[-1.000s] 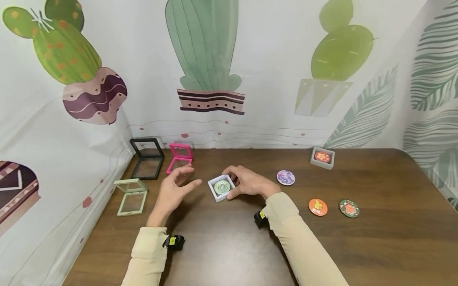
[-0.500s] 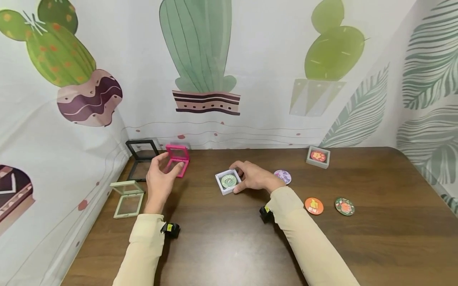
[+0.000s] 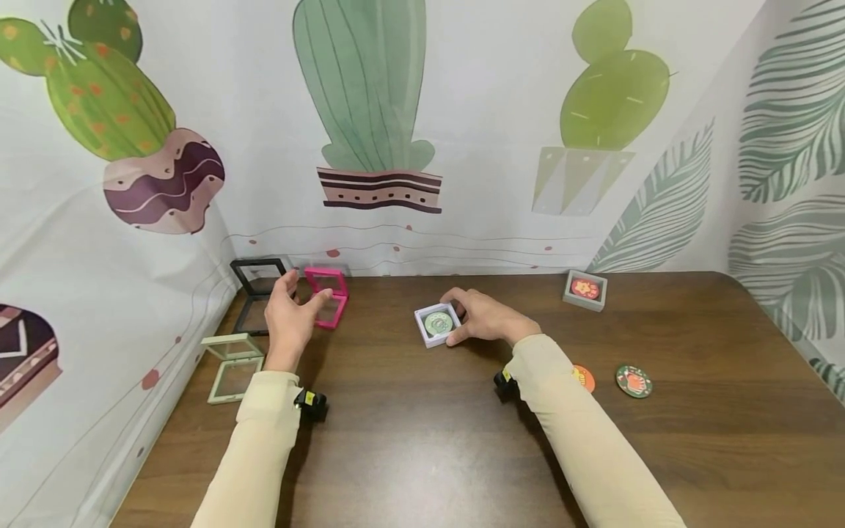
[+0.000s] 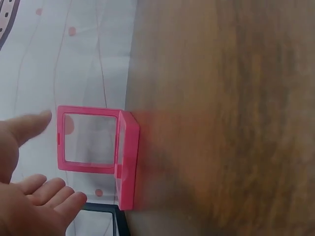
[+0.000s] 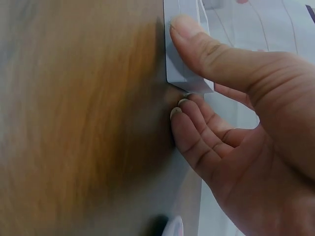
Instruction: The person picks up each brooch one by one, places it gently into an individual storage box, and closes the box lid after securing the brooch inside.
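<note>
My right hand (image 3: 488, 317) grips the right side of a small white square display case (image 3: 422, 328); in the right wrist view, the thumb (image 5: 197, 42) presses on the case's side. Inside the case lies a round green badge (image 3: 438, 323). My left hand (image 3: 288, 323) is raised with thumb and fingers apart, holding nothing. Nearest to it is a pink display case (image 4: 129, 162), standing with its lid up. The left wrist view shows the left fingers beside this pink case, not touching it.
Behind the left hand stands an opened black case (image 3: 257, 262), with an opened pale green case (image 3: 234, 339) nearer. At right are a grey case (image 3: 584, 301) holding a red badge, an orange badge (image 3: 584, 378) partly behind the sleeve, and a green-and-red badge (image 3: 634, 381).
My right hand has moved the white case rightward and away from me. My left hand has drawn off to the left, toward the pink case. The purple badge is now hidden in the head view.
</note>
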### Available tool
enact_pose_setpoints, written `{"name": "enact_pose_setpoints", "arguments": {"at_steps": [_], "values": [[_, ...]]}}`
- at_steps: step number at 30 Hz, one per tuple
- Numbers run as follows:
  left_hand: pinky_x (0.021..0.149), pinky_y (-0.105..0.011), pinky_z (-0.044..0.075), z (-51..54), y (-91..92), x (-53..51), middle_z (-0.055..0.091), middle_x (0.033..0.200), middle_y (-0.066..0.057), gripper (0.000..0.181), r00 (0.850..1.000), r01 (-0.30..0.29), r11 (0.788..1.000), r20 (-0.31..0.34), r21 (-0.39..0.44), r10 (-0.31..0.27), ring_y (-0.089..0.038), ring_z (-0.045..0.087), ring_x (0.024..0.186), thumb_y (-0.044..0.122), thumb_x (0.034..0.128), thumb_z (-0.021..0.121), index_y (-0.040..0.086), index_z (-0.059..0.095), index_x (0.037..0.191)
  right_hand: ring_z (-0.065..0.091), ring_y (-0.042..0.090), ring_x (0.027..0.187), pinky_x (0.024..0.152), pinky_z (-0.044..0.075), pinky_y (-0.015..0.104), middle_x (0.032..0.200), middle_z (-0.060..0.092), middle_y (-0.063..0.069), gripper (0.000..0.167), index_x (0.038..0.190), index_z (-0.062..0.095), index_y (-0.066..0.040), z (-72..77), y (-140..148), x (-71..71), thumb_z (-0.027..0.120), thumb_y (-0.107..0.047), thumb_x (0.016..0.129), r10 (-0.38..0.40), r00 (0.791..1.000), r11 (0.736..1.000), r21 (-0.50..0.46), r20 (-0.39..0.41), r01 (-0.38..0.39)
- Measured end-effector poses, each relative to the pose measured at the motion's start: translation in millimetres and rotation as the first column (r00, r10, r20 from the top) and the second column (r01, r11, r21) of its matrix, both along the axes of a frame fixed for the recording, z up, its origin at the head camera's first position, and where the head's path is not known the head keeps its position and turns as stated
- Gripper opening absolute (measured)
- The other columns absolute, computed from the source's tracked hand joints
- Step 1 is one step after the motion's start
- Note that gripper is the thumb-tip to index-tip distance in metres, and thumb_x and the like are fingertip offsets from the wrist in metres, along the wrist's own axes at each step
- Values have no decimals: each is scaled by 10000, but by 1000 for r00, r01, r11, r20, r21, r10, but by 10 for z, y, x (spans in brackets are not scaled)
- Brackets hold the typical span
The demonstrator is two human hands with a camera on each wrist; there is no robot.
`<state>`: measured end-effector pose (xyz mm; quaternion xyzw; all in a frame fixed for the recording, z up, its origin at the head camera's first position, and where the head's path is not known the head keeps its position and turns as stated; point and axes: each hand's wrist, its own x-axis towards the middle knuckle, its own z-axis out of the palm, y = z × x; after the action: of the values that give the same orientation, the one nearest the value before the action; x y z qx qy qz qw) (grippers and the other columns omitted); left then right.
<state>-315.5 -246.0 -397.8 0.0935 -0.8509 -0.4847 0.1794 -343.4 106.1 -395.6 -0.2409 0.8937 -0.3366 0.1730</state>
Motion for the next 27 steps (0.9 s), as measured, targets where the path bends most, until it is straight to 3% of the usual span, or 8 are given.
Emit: {"name": "enact_pose_setpoints", "arguments": {"at_steps": [6,14,23,27], "values": [[1184,-470,406,-4,-4,-114,483,1585,-234,581,1000,-19,999,9,-32,19,-381,452,1473,52,1048,649,-41,419,1573,605,276,1093,983,491,424,1173,597,140,774,1473,533,-70,13,100,-45,943,-183,826,-19,1000,1000,15,-2,19],[1164,-516,416,30,-17,-268,512,1559,-243,539,994,-46,997,96,-59,52,-400,496,1431,85,1071,625,-56,439,1557,596,302,1128,991,483,452,1214,570,175,756,1466,537,-82,-10,218,-96,936,-194,834,-51,999,999,18,-13,52],[1161,-516,418,32,-59,-379,583,1451,-310,561,986,9,994,168,-109,10,-416,538,1385,93,1052,662,-97,451,1536,594,326,1137,1004,486,478,1240,572,211,762,1489,512,-62,-3,350,-157,918,-199,859,-65,998,997,29,-13,66],[1146,-515,429,5,-80,-400,623,1402,-302,487,984,23,992,179,-121,-1,-410,562,1351,99,1056,653,-97,518,1481,598,333,1124,998,490,487,1221,595,212,766,1499,501,-45,10,421,-176,909,-188,867,-76,997,997,30,-10,77]]}}
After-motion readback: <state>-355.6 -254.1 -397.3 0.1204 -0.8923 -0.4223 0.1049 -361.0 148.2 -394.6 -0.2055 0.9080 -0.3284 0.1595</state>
